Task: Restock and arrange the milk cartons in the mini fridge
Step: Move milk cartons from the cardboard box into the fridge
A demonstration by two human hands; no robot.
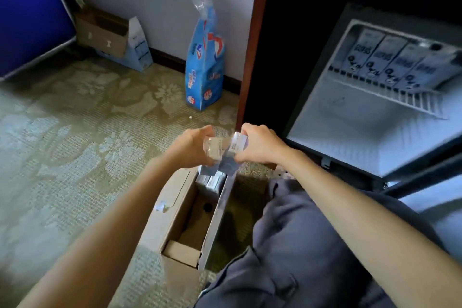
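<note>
An open cardboard box [175, 210] lies on the carpet in front of me, with a few milk cartons [211, 181] still at its far end. My left hand [193, 145] grips one carton [215, 149] above that end. My right hand [260, 144] grips a second carton [237, 146] beside it, the two touching. The mini fridge [350, 120] stands open at the right. Several milk cartons [390, 60] stand in a row on its wire shelf [415, 101].
A blue and white plastic bag [205, 67] leans on the wall. Another open cardboard box [102, 33] sits in the far corner beside a blue panel [30, 8]. A dark wooden post [252, 40] edges the cabinet. My grey-clad leg [300, 245] is beside the box.
</note>
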